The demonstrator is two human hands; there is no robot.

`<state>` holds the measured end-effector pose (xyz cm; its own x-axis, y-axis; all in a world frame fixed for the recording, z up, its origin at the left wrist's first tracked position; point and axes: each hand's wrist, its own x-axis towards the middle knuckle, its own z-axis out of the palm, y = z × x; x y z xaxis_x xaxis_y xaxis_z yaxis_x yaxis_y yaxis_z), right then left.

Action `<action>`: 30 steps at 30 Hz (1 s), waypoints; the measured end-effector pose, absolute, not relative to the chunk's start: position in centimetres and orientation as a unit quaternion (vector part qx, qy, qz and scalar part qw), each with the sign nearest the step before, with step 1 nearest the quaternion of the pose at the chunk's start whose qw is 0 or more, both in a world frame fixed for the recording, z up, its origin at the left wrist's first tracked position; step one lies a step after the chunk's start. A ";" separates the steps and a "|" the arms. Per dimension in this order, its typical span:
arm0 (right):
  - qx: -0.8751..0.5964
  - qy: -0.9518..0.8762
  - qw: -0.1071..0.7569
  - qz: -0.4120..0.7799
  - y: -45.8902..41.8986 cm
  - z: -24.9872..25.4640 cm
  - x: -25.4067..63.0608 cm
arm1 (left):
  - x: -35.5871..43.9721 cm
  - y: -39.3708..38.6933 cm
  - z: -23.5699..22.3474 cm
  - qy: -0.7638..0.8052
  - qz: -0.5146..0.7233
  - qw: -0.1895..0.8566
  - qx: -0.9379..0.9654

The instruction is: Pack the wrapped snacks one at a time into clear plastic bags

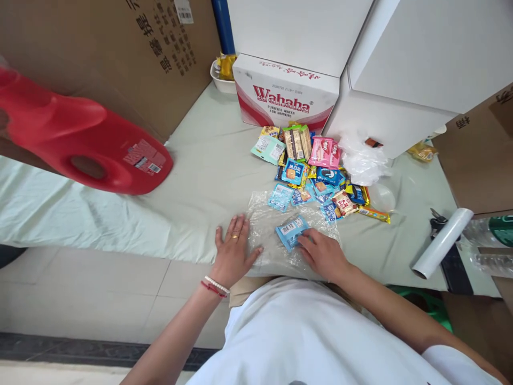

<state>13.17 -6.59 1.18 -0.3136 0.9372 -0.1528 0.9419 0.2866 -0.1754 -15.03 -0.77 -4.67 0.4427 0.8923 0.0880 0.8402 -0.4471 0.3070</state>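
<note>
A sheet of clear plastic film is spread on the cloth in front of me. On top of it lies a blue snack packet with a white barcode label facing up. My right hand has its fingertips closed on the packet's right edge. Flat on the film's left edge rests my left hand, fingers stretched and thumb apart. Just beyond the film is a pile of wrapped snacks, with pink wafer packets, a pale green packet and a cream packet.
A Wahaha water carton stands behind the pile, beside a crumpled white plastic bag. At left leans a big red jug. A white plastic-film roll and clear bottles lie on the right.
</note>
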 end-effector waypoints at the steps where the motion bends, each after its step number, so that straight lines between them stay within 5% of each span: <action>1: 0.577 0.808 -0.006 -0.122 -6.3 1.5 13.5 | -15.0 -1.0 -4.5 0.515 0.134 0.090 0.842; 8: 0.545 0.821 0.064 -0.158 -1.9 2.9 13.0 | -14.7 -1.4 -2.5 0.382 0.133 0.064 0.912; 16: 0.604 0.774 0.050 -0.184 -3.1 1.8 11.5 | -15.4 -1.7 -4.4 0.559 0.169 0.069 0.809; 22: 0.530 0.803 -0.079 -0.262 -7.4 2.4 16.5 | -16.3 -2.8 -3.9 0.318 0.124 0.136 0.930; 30: 0.498 0.819 -0.068 -0.278 -13.3 1.4 20.3 | -16.5 -0.1 -2.2 0.260 0.085 0.196 0.942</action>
